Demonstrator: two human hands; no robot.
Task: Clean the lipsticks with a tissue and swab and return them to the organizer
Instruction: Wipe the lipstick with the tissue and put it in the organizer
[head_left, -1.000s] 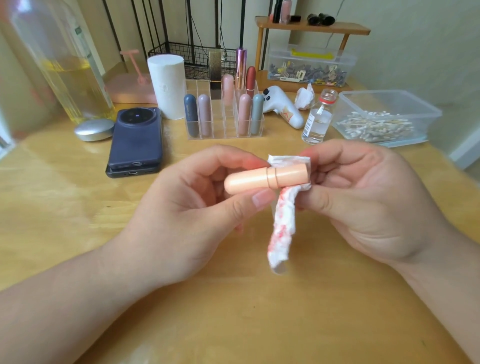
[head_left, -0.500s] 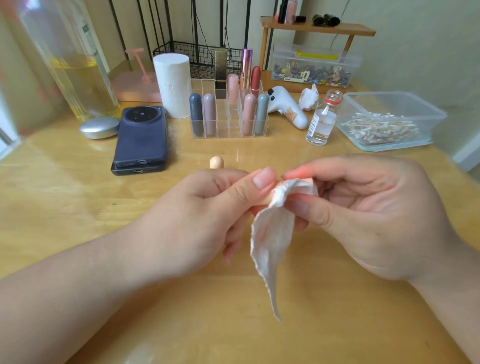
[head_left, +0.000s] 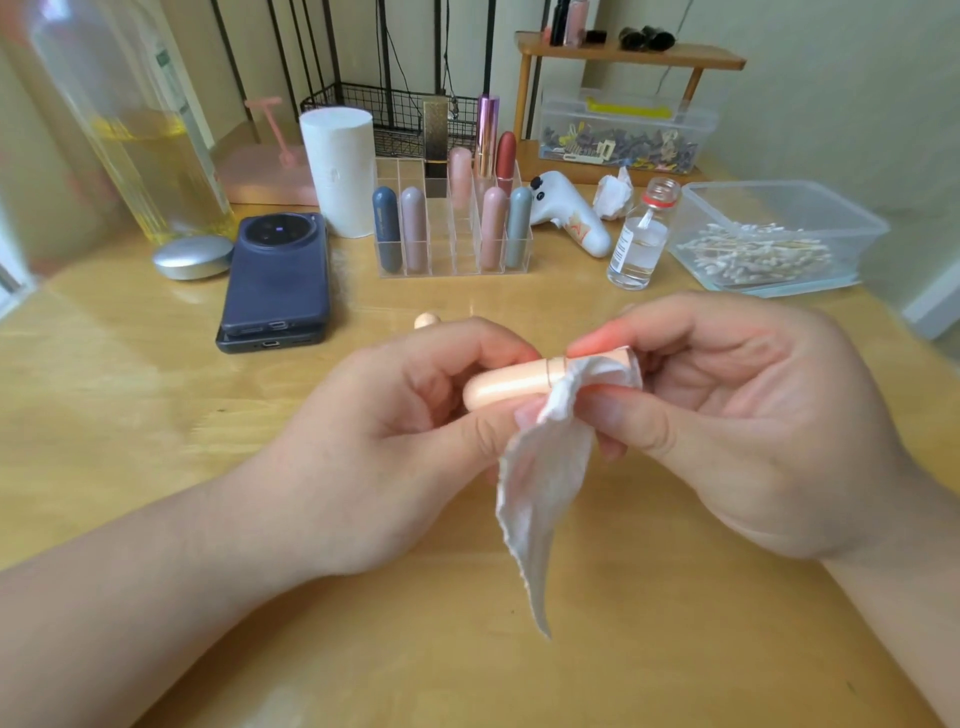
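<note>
Horizontally, above the middle of the table (head_left: 156, 415), a peach lipstick (head_left: 511, 382) is held between both hands. Its rounded end is gripped by the left hand (head_left: 395, 441), fingers curled round the tube, probably so that it is steadied. The other end is wrapped in a tissue (head_left: 545, 478), which is pinched round it by the thumb and fingers of the right hand (head_left: 727, 415); the rest of the tissue hangs loose below. Such a grip is judged to suit wiping that end. A small peach piece, likely the cap (head_left: 427, 319), is seen on the table just behind the left hand, presumably set aside for the cleaning. Toward the far edge an organizer (head_left: 452, 249) is stood, with several lipsticks upright and some slots free. Nearer the far right corner, a bottle (head_left: 641, 239) and a box of swabs (head_left: 769, 244) are placed within reach.
</note>
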